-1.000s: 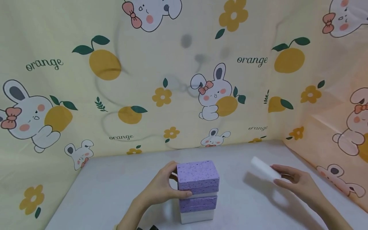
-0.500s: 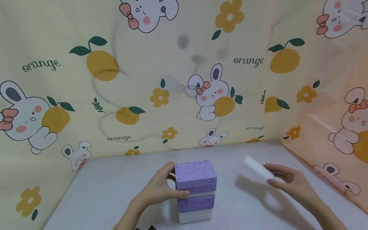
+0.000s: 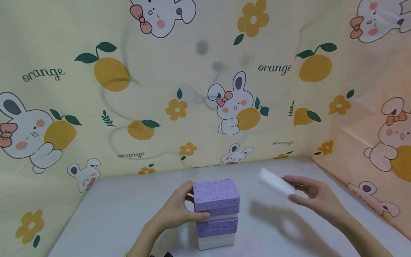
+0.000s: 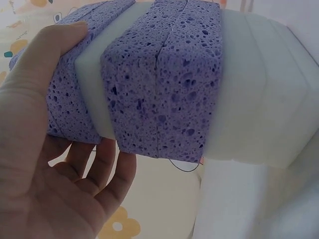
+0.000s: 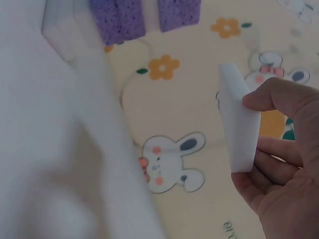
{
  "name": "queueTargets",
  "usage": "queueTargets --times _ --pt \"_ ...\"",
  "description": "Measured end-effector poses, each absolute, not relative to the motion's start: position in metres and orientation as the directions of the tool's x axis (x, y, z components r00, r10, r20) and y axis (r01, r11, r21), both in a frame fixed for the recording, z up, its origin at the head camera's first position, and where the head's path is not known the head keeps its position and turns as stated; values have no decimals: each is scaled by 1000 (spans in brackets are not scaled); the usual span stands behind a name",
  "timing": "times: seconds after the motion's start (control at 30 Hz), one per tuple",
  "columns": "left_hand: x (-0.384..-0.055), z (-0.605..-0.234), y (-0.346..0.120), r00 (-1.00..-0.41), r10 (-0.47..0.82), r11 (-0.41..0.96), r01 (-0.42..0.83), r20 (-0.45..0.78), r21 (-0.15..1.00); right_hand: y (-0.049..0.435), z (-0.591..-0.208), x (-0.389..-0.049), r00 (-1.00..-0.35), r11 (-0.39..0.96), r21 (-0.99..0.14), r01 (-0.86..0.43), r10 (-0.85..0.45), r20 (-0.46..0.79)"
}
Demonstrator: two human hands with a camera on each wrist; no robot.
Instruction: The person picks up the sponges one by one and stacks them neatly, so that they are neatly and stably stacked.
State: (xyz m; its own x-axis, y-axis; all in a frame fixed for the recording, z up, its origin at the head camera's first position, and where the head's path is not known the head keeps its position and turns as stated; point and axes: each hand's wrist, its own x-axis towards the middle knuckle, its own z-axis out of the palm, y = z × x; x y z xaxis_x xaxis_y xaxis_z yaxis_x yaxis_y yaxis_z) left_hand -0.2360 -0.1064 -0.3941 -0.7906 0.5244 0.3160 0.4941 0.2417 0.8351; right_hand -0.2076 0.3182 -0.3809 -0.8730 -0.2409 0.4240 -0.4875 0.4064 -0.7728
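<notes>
A stack of purple speckled sponges (image 3: 216, 192) and white foam sponges (image 3: 216, 242) stands upright in layers on the table, purple on top. My left hand (image 3: 179, 208) grips the stack's upper part from the left, thumb across the front and fingers behind. In the left wrist view the thumb lies on the top purple sponges (image 4: 75, 94), above a thin white layer (image 4: 94, 89). My right hand (image 3: 313, 194) pinches a white foam sponge (image 3: 276, 182) between thumb and fingers, holding it tilted in the air right of the stack.
The light grey table (image 3: 128, 203) carries the stack near its front. A cream cloth (image 3: 154, 71) printed with rabbits and oranges hangs behind it and along the sides. A small dark object (image 3: 167, 255) shows at the lower edge, by the left forearm.
My right hand has moved left and slightly up with the white foam sponge, closer to the stack. My left hand keeps its grip. The whole head view has shifted a little.
</notes>
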Motion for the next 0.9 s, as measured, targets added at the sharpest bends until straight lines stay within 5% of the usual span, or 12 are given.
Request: queueTargets --times 0.33,0.9 --pt "-236 -395 -108 -792 522 236 490 316 839 291 -344 -216 -851 471 -708 -526 -311 424" --pt "-237 -395 -108 -781 531 222 502 328 836 210 -301 -233 -684 286 -686 -669 -597 419"
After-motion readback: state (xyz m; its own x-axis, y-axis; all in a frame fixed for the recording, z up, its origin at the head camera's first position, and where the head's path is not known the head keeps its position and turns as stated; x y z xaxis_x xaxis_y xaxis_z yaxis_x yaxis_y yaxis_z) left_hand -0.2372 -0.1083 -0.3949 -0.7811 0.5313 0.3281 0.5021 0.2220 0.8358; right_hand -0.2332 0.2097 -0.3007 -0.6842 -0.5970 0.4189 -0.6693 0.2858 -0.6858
